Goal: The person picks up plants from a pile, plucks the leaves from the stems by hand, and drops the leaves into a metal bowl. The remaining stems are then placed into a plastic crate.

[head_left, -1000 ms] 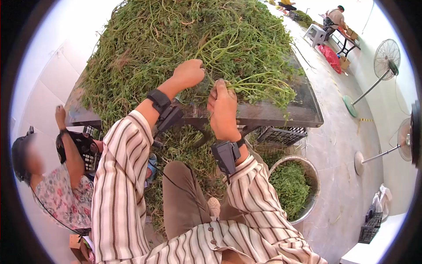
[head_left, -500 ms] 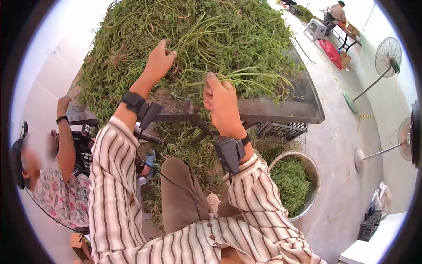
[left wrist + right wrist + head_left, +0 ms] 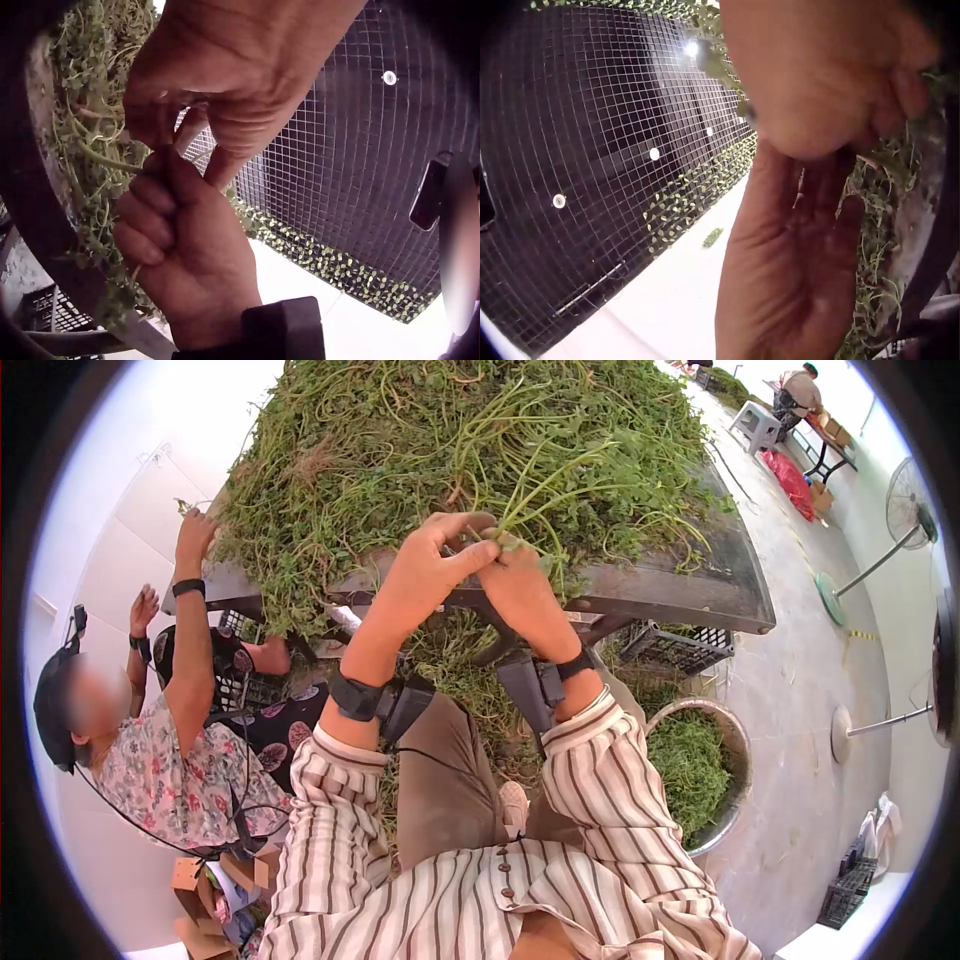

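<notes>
A small bunch of long green stems (image 3: 540, 495) with leafy tops is in my right hand (image 3: 520, 592), which grips it near the base over the table's front edge. My left hand (image 3: 432, 570) is right against the right hand, its thumb and fingers pinching at the base ends of the stems. In the left wrist view, a thick stem (image 3: 109, 161) runs into the fist of the right hand (image 3: 191, 244), with the left hand (image 3: 232, 82) above it. Behind both hands, a big heap of leafy greens (image 3: 400, 470) covers much of the dark table (image 3: 690, 595).
A metal basin (image 3: 742, 760) of cut greens stands at lower right, near a black crate (image 3: 680, 648) under the table. More greens lie beneath the table. Another person (image 3: 150, 760) sits at left with an arm at the heap. Fans (image 3: 908, 520) stand along the right wall.
My left hand moved away to the left over the heap, then came back to meet the right hand. The held stems now point more upward. The seated person's arm has reached to the heap.
</notes>
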Action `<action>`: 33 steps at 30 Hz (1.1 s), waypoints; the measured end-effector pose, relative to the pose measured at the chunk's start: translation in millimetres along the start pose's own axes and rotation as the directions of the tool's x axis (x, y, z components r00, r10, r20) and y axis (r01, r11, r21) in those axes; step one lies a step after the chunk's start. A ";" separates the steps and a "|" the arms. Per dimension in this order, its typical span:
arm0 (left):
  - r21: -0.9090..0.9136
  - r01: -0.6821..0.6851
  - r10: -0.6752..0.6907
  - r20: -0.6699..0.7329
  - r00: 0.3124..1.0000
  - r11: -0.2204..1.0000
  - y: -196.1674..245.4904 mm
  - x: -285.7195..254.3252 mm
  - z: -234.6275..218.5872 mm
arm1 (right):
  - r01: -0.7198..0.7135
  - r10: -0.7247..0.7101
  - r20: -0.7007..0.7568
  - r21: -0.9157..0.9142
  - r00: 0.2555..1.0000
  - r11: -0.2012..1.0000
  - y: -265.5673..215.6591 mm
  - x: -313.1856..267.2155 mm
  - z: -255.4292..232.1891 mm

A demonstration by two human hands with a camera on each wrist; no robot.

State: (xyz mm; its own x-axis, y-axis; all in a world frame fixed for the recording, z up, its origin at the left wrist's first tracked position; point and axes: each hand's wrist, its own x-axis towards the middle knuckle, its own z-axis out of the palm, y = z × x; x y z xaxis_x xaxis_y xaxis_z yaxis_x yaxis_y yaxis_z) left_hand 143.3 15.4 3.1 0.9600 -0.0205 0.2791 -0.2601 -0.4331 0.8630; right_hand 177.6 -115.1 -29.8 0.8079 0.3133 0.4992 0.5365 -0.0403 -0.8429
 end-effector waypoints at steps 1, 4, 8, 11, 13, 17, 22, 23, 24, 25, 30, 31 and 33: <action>0.001 0.000 0.000 -0.005 1.000 1.000 -2.1 -0.1 -1.3 | 0.003 -0.003 0.003 0.002 1.000 1.000 -0.9 -0.3 1.2; -0.104 0.041 -0.039 0.019 0.999 0.994 -5.9 1.8 -3.7 | -0.058 0.063 0.072 -0.070 0.995 0.996 -0.6 -1.0 3.3; -0.222 -0.015 0.018 0.013 1.000 0.975 -6.8 4.8 -1.1 | -0.054 0.066 0.168 -0.072 0.984 0.996 -5.8 1.4 0.4; -0.373 0.072 -0.112 -0.087 0.990 0.925 2.7 5.4 3.9 | -0.118 0.097 0.138 0.149 0.986 0.982 -13.3 -0.1 5.6; -0.462 0.126 -0.210 -0.134 0.968 0.878 2.9 8.0 0.4 | -0.102 0.088 0.089 0.164 0.992 0.981 -20.6 -0.7 1.3; -0.536 -0.067 -0.130 -0.321 0.938 0.842 -1.3 14.4 -10.0 | -0.257 0.243 0.092 0.481 0.966 0.839 -15.6 3.6 -0.4; -0.413 -0.032 -0.146 -0.393 0.908 0.910 6.8 12.4 -17.4 | -0.355 0.367 0.109 0.605 0.924 0.713 -25.4 2.3 -6.8; -0.411 -0.031 -0.143 -0.386 0.911 0.911 6.0 13.6 -15.2 | -0.318 0.330 0.097 0.609 0.939 0.727 -26.1 2.2 -4.8; -0.276 -0.067 -0.064 -0.440 0.895 0.959 4.2 14.8 -12.0 | -0.282 0.292 0.086 0.611 0.953 0.739 -26.3 1.9 -4.0; -0.135 -0.099 0.021 -0.484 0.875 0.986 3.4 15.8 -9.6 | -0.279 0.293 0.081 0.614 0.953 0.738 -25.1 1.6 -4.5; 0.235 -0.074 0.188 -0.514 0.837 0.969 13.5 15.6 -5.3 | -0.267 0.350 0.143 0.904 0.926 0.335 -15.9 4.8 -8.5; 0.287 -0.089 0.232 -0.515 0.825 0.954 14.3 16.4 -4.7 | -0.263 0.350 0.140 0.905 0.926 0.335 -15.8 4.9 -9.8; 0.322 -0.108 0.268 -0.509 0.818 0.940 13.2 18.0 -4.2 | -0.227 0.403 0.035 0.869 0.915 0.439 -20.8 5.9 -13.3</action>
State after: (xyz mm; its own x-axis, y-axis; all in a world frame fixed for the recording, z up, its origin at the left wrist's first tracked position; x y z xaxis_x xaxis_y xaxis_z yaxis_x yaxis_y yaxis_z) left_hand 156.8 13.0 21.2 0.6628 0.3257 0.6742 -0.3149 -0.6957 0.6457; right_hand 174.5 -125.1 -6.6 0.9464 0.3036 0.1101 -0.1596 0.7360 -0.6579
